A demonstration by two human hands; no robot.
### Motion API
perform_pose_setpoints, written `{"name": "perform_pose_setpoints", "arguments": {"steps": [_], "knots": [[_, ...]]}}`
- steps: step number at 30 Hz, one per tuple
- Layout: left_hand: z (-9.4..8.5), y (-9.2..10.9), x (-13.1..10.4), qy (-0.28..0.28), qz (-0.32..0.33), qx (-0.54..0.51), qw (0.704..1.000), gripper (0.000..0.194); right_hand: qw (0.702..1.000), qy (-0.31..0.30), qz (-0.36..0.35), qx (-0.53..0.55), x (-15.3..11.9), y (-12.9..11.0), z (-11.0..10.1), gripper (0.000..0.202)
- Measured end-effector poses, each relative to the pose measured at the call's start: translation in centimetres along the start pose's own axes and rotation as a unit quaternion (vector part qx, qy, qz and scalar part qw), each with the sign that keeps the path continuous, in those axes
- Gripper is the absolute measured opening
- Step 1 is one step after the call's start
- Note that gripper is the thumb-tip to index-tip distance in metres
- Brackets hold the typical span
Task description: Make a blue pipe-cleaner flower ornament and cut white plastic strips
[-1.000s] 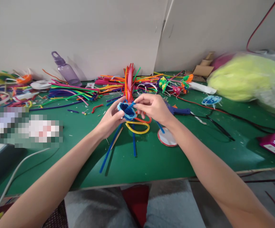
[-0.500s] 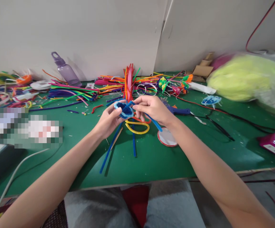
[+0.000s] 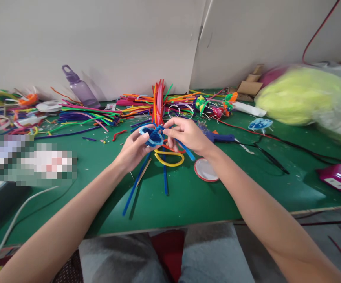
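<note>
Between my hands is a small rounded blue piece with a light blue rim, made of fuzzy stems. My left hand grips its left side, the thumb on the rim. The fingers of my right hand pinch a blue stem at the piece's right edge; its free end sticks out below the palm. Under my hands, a yellow loop and a red one lie on the green table. Two long blue stems and a thin wooden stick point toward me.
Colourful stems lie along the back, beside a purple bottle. To the right are a red-rimmed white disc, a blue-handled tool, black cables, a magenta box and bagged yellow material.
The blue stem's free end has drawn in closer to my right hand. Both hands keep their hold, and the whole view has shifted slightly.
</note>
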State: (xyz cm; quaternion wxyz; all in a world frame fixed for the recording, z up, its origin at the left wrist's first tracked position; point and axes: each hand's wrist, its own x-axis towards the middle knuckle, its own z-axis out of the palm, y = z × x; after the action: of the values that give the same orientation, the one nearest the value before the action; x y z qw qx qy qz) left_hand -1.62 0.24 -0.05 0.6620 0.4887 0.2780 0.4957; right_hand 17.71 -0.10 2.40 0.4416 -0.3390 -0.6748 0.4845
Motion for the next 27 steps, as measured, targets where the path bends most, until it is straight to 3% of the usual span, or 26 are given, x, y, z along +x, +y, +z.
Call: {"name": "perform_pose_setpoints", "arguments": {"steps": [6,14,20,27], "knots": [[0.2,0.0,-0.1,0.030,0.028,0.036,0.999,0.053,0.997,0.043,-0.047,-0.044,-0.1,0.1,0.3,0.014],[0.0,-0.2,0.0,0.014,0.024,0.003,1.000,0.054,0.995,0.053,-0.062,-0.065,-0.2,0.2,0.1,0.010],[-0.1,0.0,-0.1,-0.037,-0.061,-0.056,0.996,0.049,0.995,0.054,-0.064,-0.049,-0.1,0.1,0.0,0.012],[0.0,0.9,-0.1,-0.036,-0.158,-0.092,0.982,0.054,0.998,0.026,-0.050,-0.019,-0.4,-0.7,0.3,0.025]]}}
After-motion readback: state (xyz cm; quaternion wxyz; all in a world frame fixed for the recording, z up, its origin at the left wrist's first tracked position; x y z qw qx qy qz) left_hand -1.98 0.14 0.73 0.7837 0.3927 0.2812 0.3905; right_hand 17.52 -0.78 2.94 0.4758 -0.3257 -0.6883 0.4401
